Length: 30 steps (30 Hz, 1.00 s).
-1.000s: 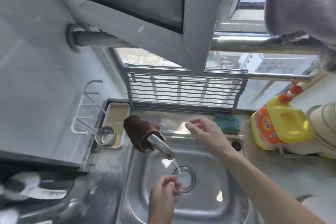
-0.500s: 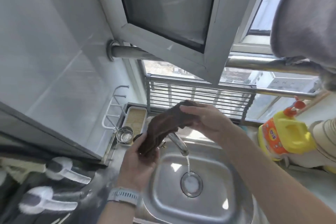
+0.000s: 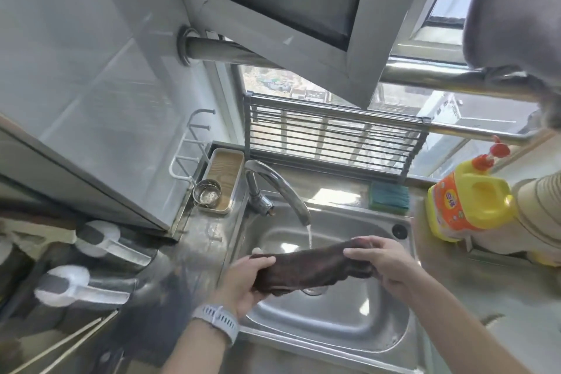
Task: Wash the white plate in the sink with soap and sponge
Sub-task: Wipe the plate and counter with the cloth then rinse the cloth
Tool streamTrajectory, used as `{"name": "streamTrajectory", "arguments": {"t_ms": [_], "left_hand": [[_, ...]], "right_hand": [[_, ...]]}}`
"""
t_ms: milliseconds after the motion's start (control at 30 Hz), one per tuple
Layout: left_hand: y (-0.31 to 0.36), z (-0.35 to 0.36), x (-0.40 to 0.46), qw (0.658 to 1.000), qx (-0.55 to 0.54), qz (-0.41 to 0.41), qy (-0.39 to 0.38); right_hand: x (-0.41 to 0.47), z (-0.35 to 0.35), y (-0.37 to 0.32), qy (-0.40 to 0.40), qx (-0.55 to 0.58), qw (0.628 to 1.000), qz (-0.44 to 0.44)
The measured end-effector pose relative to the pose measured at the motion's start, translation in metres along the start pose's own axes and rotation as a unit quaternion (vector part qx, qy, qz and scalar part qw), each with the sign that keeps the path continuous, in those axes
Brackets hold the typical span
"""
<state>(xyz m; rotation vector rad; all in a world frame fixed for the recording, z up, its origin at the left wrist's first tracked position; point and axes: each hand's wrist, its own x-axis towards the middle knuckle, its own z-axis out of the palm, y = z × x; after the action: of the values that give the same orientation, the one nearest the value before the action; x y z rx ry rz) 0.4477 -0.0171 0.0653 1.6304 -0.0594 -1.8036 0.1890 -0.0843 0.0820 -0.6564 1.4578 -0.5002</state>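
Holding soft, wet dark-brown cloth (image 3: 312, 267) stretched under tap stream; left hand (image 3: 243, 282) and right hand (image 3: 385, 264) grip its ends; plate unseen.

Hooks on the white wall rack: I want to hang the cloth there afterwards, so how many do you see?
4 hooks on the white wall rack, left of the faucet, stacked one above another; the lowest sits beside the metal cup. More may be hidden.

Glossy steel sink (image 3: 349, 325); brown cloth (image 3: 312, 267); plastic bottle (image 3: 467, 203).
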Motion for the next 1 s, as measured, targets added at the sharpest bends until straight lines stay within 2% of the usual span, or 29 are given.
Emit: {"name": "streamTrajectory", "arguments": {"t_ms": [67, 133, 233, 367, 433, 467, 500, 567, 600, 667, 733, 800, 867, 933, 1000], "left_hand": [[-0.007, 0.028, 0.016, 0.998, -0.05, -0.003, 0.024], [-0.009, 0.053, 0.026, 0.995, -0.096, -0.009, 0.002], [-0.014, 0.076, 0.029, 0.995, -0.091, 0.0, -0.036], [-0.02, 0.064, 0.031, 0.992, -0.105, 0.008, -0.065], [-0.022, 0.054, 0.036, 0.996, -0.052, 0.052, -0.048], [-0.021, 0.049, 0.04, 0.994, 0.027, 0.1, -0.024], [-0.019, 0.044, 0.043, 0.976, 0.144, 0.16, -0.005], [-0.018, 0.04, 0.051, 0.891, 0.369, 0.263, -0.014], [-0.015, 0.041, 0.053, 0.855, 0.428, 0.291, -0.028], [-0.009, 0.046, 0.061, 0.825, 0.463, 0.317, -0.067], [-0.004, 0.051, 0.075, 0.799, 0.496, 0.337, -0.046], [0.0, 0.053, 0.092, 0.737, 0.566, 0.368, 0.019], [0.005, 0.051, 0.099, 0.664, 0.634, 0.388, 0.077], [0.009, 0.046, 0.106, 0.626, 0.647, 0.432, 0.062], [0.012, 0.043, 0.107, 0.583, 0.635, 0.507, 0.016]], "right_hand": [[0.023, 0.013, 0.008, 0.042, 0.004, 0.999, -0.03], [0.033, 0.031, 0.01, 0.057, 0.01, 0.996, -0.068], [0.031, 0.054, 0.017, 0.039, -0.059, 0.991, -0.111], [0.042, 0.057, 0.022, 0.044, -0.1, 0.986, -0.123], [0.049, 0.055, 0.019, 0.033, -0.104, 0.987, -0.116], [0.052, 0.053, 0.016, 0.018, -0.089, 0.989, -0.113], [0.054, 0.05, 0.014, -0.008, -0.063, 0.992, -0.112], [0.058, 0.045, 0.009, -0.078, -0.008, 0.992, -0.1], [0.06, 0.043, 0.007, -0.113, 0.004, 0.989, -0.092], [0.064, 0.04, 0.004, -0.172, -0.001, 0.981, -0.086], [0.068, 0.038, 0.001, -0.21, -0.025, 0.973, -0.093], [0.073, 0.031, -0.003, -0.242, -0.033, 0.965, -0.092], [0.08, 0.02, -0.007, -0.277, 0.026, 0.959, -0.061], [0.093, 0.009, -0.004, -0.273, 0.111, 0.955, -0.002], [0.106, 0.007, 0.004, -0.294, 0.126, 0.947, 0.042]]}}
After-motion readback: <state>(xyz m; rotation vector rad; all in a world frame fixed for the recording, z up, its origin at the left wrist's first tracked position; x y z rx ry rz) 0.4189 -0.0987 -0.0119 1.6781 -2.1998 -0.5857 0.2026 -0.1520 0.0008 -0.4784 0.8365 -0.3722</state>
